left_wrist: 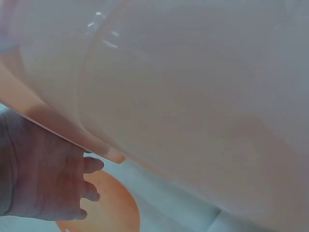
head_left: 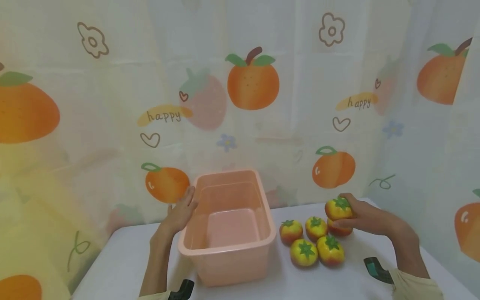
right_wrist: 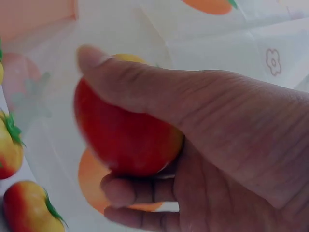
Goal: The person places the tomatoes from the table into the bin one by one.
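A pink plastic tub [head_left: 234, 264] stands on the table, its open top facing up. My left hand [head_left: 181, 212] touches the tub's left rim from outside, its fingers extended. In the left wrist view that hand [left_wrist: 43, 169] lies along the rim, and the tub's wall [left_wrist: 193, 96] fills most of the picture. On the tub's right side my right hand [head_left: 365, 216] grips a yellow-and-red tomato [head_left: 337, 208] with a green star-shaped top. The right wrist view shows thumb and fingers around this tomato [right_wrist: 128, 130]. Just below it sits another tomato [head_left: 343, 231], partly hidden by the hand.
Several more tomatoes [head_left: 304, 253] lie close together between the tub and my right hand. The white table [head_left: 123, 258] ends against a hanging cloth [head_left: 296, 100] printed with fruit, which also runs along both sides.
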Tool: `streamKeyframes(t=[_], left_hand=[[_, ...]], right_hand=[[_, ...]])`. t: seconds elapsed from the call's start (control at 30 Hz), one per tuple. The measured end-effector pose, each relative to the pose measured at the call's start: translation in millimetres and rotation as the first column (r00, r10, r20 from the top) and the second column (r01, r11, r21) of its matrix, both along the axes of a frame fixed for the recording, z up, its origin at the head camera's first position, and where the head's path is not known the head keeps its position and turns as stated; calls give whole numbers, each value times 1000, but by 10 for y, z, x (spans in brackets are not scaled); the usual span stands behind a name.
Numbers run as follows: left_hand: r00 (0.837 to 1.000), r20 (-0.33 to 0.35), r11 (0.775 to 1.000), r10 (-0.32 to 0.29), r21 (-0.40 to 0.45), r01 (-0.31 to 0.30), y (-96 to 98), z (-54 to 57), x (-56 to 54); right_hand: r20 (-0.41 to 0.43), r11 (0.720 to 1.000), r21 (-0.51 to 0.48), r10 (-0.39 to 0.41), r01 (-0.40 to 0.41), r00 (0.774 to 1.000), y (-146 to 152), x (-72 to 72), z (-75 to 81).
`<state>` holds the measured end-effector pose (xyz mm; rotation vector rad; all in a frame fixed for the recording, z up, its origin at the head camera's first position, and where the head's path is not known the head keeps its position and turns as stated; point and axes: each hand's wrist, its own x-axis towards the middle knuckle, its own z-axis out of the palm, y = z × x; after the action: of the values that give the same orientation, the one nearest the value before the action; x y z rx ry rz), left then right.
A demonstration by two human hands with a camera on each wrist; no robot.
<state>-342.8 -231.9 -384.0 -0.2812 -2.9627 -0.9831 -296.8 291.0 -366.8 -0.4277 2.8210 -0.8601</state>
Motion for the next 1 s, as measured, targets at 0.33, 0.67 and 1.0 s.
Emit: streamKeyframes(t=[0.33,0.67,1.0], left_hand=[[1000,10,997,-16,-74,17,8,79,32],[999,19,998,-27,-62,28,13,60,-4],[999,34,999,-15,-48,17,8,32,-12]], right_hand=[[-158,998,-31,42,-47,987,-287,14,93],[-333,1000,-18,11,-18,943,-709,70,145],[-351,995,-68,50,-79,935,-1310,92,0]])
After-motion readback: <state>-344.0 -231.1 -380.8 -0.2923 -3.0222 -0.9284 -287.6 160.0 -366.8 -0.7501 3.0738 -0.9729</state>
